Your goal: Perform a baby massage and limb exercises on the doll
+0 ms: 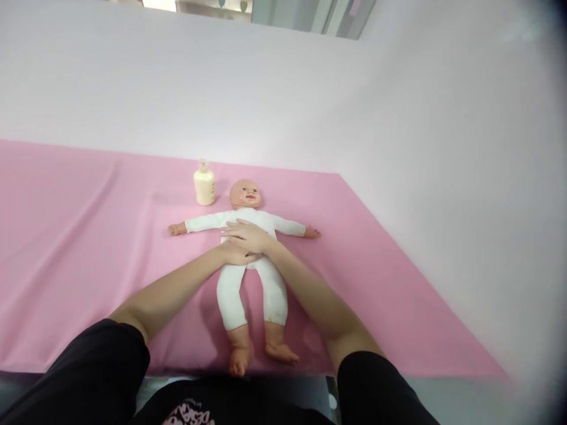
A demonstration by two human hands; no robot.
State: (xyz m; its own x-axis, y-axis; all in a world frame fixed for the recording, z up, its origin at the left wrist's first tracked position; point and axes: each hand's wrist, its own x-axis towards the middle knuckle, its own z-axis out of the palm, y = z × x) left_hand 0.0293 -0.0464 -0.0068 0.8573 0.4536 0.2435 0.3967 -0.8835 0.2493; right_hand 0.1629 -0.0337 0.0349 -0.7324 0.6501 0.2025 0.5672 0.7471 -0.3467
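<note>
A baby doll [275, 295] with a white cloth body lies face up on the pink cover, its arms stretched out to both sides and its feet toward me. Flat across the doll's belly rests my right hand [251, 237], fingers extended and pointing left. My left hand [237, 254] lies lower on the belly, its fingers pointing right and partly beneath my right hand and wrist. Both hands press on the doll without grasping it. White smears show on the doll's head. Beside the head, to the left, stands a pale yellow pump bottle [204, 188].
The pink cover [88, 236] spreads over the table, with creases at the left and a slanting edge at the right. White wall [177, 88] rises behind and to the right. A window-like opening [287, 15] is at the top.
</note>
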